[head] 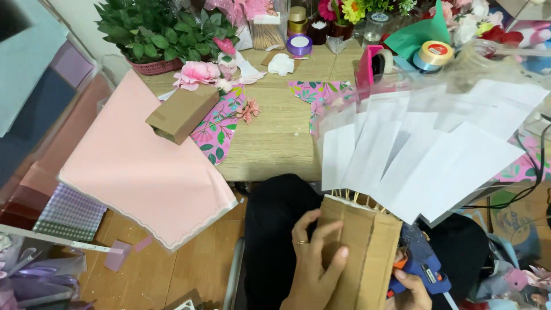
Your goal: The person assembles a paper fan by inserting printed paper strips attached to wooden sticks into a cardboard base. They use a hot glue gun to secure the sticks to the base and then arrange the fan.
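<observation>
From the head view, the wooden worktop [270, 132] is crowded along its far edge with a green potted plant [160, 31], ribbon and tape rolls and flowers, while its middle strip lies bare. A pink paper sheet [143, 166] overhangs the near left edge, and one small brown cardboard box [182, 112] rests on its upper corner. Open room lies mainly at the centre of the worktop; the right side is covered by a fan of white paper slips [413, 155], about eight, mounted on thin wooden sticks.

The sticks run down into a folded brown cardboard wrap [364, 252] held over the person's lap, just off the worktop's near edge. The left hand [313, 258], wearing one ring, lies flat on the wrap's front face, fingers spread and pressing rather than curled around it. The right hand [410, 290] sits just beside the wrap's lower right edge, its grip closed around one blue glue gun [422, 261] with an orange trigger.
</observation>
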